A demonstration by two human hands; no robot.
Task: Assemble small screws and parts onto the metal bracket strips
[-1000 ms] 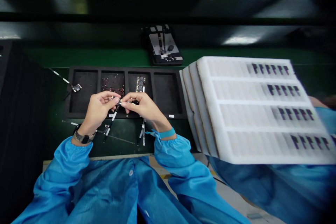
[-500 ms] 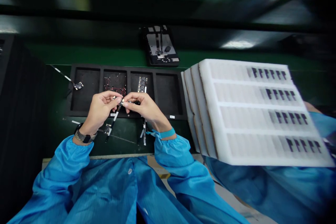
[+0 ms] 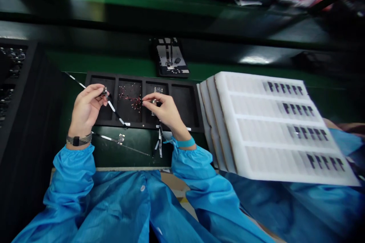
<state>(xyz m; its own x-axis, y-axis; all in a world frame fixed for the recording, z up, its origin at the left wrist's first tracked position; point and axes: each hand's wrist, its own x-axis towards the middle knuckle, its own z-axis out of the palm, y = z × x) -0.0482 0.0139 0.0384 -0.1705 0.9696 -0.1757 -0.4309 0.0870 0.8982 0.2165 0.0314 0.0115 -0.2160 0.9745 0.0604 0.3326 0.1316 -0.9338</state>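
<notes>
My left hand [image 3: 85,109] is closed in a pinch on the head of a thin flex cable [image 3: 114,110], whose black-and-white strip hangs down to the right over the left end of a black four-compartment tray [image 3: 191,100]. My right hand [image 3: 164,112] is pinched over the tray's third compartment, by a small circuit part [image 3: 157,90]; what its fingertips hold is too small to name. The second compartment holds small red parts [image 3: 129,97]. Another flex cable [image 3: 159,142] hangs by my right wrist.
A stack of white foam trays [image 3: 251,129] with rows of dark parts lies at the right, over a blue-sleeved lap. A black fixture [image 3: 170,57] sits behind the tray. More cable strips [image 3: 118,139] lie on the green bench. A dark rack stands at the left.
My hands, joined over the tray a second ago, have parted. The left hand carried the flex cable up and to the left; the right hand stayed over the third compartment.
</notes>
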